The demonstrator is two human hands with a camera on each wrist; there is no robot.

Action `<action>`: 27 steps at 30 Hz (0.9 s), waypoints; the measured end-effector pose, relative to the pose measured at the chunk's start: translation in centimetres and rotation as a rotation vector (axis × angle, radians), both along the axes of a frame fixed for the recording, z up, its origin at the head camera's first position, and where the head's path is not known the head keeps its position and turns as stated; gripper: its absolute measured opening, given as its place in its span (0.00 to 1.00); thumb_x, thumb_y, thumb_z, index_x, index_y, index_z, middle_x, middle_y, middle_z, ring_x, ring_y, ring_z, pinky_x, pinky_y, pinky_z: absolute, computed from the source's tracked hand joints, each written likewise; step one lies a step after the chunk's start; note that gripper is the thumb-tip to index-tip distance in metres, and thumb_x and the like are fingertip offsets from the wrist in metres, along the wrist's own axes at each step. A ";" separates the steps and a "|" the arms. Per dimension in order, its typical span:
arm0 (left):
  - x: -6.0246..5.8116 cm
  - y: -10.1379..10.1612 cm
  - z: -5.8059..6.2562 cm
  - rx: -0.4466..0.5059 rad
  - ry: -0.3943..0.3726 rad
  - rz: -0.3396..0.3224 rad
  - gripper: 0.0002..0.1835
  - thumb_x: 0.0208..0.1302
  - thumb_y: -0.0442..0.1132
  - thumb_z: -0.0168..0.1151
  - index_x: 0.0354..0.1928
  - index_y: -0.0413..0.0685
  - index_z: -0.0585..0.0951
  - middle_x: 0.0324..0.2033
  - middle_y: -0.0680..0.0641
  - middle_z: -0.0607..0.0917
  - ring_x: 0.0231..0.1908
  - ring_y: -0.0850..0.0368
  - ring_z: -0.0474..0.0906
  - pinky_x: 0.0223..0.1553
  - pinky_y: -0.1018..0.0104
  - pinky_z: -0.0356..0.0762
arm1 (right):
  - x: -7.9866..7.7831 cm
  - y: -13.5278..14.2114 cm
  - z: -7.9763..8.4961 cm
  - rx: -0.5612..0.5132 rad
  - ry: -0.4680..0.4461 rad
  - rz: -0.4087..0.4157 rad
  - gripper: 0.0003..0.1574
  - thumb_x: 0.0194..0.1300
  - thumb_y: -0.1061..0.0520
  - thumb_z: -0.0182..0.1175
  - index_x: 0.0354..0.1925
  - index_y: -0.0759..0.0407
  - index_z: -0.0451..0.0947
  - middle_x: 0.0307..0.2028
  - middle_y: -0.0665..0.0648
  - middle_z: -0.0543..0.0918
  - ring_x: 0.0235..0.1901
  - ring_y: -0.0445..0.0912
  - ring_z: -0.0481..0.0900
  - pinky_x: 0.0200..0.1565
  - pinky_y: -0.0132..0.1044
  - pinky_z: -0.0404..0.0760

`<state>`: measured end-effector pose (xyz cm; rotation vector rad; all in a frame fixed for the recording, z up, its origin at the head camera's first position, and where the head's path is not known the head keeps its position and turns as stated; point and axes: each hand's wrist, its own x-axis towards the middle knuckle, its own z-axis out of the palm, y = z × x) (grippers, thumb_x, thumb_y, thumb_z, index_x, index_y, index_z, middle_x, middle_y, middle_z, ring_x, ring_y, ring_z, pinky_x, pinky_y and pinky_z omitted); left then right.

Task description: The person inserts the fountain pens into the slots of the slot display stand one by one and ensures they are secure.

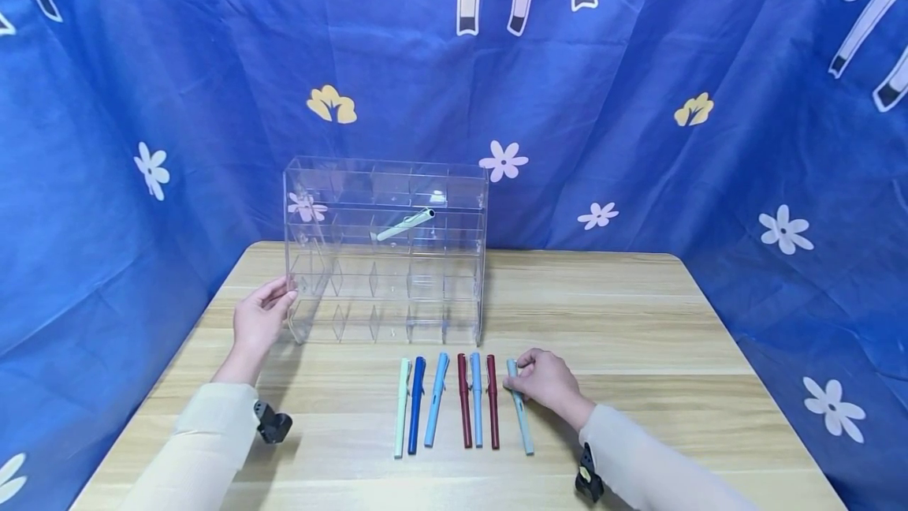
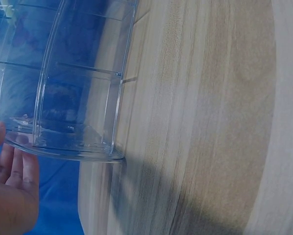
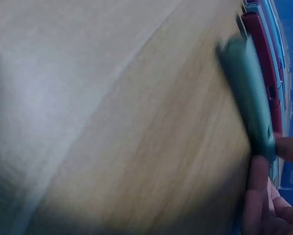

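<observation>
A clear acrylic rack [image 1: 386, 286] with rows of compartments stands on the table, a pale green pen [image 1: 406, 225] lying slantwise in an upper row. My left hand [image 1: 261, 322] grips the rack's left side edge between thumb and fingers; the left wrist view shows the same hand [image 2: 14, 188] at that edge. To the right of a row of pens, my right hand [image 1: 549, 381] pinches a teal pen [image 1: 522, 419] near its upper end. In the right wrist view, thumb and fingers close on this teal pen [image 3: 247, 88], which looks slightly blurred.
In front of the rack lie a light green pen [image 1: 402, 408], a dark blue pen [image 1: 416, 404], a light blue pen [image 1: 437, 400], a dark red pen [image 1: 464, 400], another light blue pen [image 1: 477, 400] and another dark red pen [image 1: 493, 400]. A blue curtain [image 1: 589, 156] surrounds the wooden table [image 1: 638, 322].
</observation>
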<state>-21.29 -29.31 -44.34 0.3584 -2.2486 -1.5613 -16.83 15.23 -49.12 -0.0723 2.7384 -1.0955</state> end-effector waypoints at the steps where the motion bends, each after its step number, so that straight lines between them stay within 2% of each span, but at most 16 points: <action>1: 0.0 0.0 0.0 -0.003 0.001 0.001 0.21 0.65 0.33 0.60 0.60 0.35 0.74 0.51 0.36 0.79 0.32 0.84 0.72 0.35 0.84 0.78 | 0.0 0.0 0.0 -0.008 -0.002 0.000 0.24 0.50 0.49 0.73 0.40 0.60 0.77 0.23 0.45 0.81 0.20 0.39 0.78 0.31 0.36 0.79; 7: 0.2 0.1 0.2 0.001 0.002 0.011 0.21 0.65 0.33 0.61 0.59 0.35 0.74 0.48 0.44 0.82 0.32 0.84 0.72 0.34 0.84 0.77 | -0.2 0.1 -0.2 -0.139 -0.020 0.010 0.20 0.51 0.57 0.71 0.40 0.65 0.76 0.24 0.49 0.82 0.19 0.42 0.80 0.25 0.33 0.82; 13: 0.1 0.2 0.0 -0.033 0.021 -0.003 0.20 0.65 0.32 0.60 0.58 0.33 0.75 0.50 0.33 0.79 0.32 0.84 0.72 0.36 0.85 0.77 | -0.9 0.6 -0.9 -0.334 -0.063 0.022 0.19 0.53 0.62 0.68 0.42 0.69 0.76 0.26 0.53 0.83 0.20 0.45 0.80 0.23 0.36 0.84; 16: 0.1 0.2 0.0 -0.023 0.025 -0.001 0.20 0.65 0.31 0.60 0.58 0.33 0.75 0.49 0.35 0.80 0.32 0.84 0.73 0.36 0.84 0.77 | -1.5 1.1 -0.9 -0.390 -0.088 0.024 0.20 0.54 0.62 0.67 0.45 0.70 0.75 0.27 0.54 0.83 0.22 0.47 0.80 0.24 0.38 0.84; 21: 0.1 0.2 0.1 -0.006 0.027 0.012 0.19 0.64 0.31 0.61 0.57 0.34 0.76 0.45 0.44 0.83 0.32 0.83 0.73 0.37 0.84 0.77 | -2.5 2.1 -0.2 -0.502 -0.127 0.027 0.24 0.58 0.63 0.63 0.51 0.72 0.72 0.31 0.57 0.85 0.25 0.50 0.83 0.28 0.41 0.86; 27: 0.1 0.3 0.1 -0.023 0.026 0.014 0.19 0.65 0.31 0.61 0.57 0.34 0.76 0.47 0.40 0.82 0.31 0.84 0.72 0.37 0.85 0.77 | -3.4 3.5 0.7 -0.645 -0.156 0.081 0.25 0.60 0.64 0.59 0.54 0.76 0.68 0.35 0.60 0.85 0.28 0.48 0.83 0.31 0.40 0.86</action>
